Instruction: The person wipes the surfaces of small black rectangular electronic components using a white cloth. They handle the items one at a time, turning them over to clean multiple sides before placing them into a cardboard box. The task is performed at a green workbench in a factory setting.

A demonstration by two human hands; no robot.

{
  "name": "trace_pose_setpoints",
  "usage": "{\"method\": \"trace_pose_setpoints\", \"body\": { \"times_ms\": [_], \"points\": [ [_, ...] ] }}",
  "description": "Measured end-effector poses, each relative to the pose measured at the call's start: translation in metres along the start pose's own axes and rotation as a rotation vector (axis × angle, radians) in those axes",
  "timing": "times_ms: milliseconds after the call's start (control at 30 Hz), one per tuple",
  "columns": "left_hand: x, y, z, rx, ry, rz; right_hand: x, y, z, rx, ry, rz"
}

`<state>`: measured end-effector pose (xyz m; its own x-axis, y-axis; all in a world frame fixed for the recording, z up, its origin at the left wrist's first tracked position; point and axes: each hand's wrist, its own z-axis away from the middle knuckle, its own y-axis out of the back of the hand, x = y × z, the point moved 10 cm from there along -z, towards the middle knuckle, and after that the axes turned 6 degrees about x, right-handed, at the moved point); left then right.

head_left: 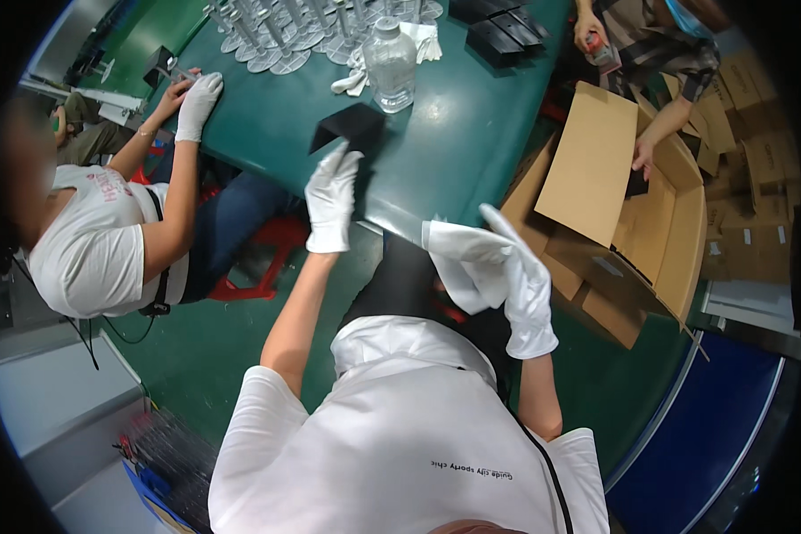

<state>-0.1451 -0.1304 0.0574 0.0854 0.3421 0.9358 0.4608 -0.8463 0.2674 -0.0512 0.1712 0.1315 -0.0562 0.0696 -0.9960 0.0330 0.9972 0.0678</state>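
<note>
My left hand [331, 200], in a white glove, pinches the near edge of a bent black plate [354, 123] just above the green table [267, 133]. A white cloth [458, 254] hangs from my right hand [527, 294], also gloved, in front of the table's near edge. The fingers of that hand are closed around the cloth's right part, slightly blurred. Beyond the black plate stands a clear capped bottle [390, 71], with a crumpled white cloth [354, 78] beside it.
Several metal stands with round bases [289, 60] crowd the far table, near stacked black plates [505, 36]. At left, a co-worker's gloved hand [201, 102] holds a small stand. Another person's hand [643, 156] reaches into an open cardboard box [592, 169] at right. A red stool [271, 258] stands at left.
</note>
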Motion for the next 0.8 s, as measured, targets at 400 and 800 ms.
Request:
{"method": "trace_pose_setpoints", "body": {
  "times_ms": [400, 800],
  "points": [
    [-0.03, 0.051, -0.011, 0.381, -0.034, -0.511, 0.118, 0.02, 0.054, 0.019, -0.207, 0.235],
    [0.026, -0.024, -0.042, 0.318, -0.212, -0.003, 0.194, 0.051, 0.091, 0.209, 0.015, 0.258]
  ]
}}
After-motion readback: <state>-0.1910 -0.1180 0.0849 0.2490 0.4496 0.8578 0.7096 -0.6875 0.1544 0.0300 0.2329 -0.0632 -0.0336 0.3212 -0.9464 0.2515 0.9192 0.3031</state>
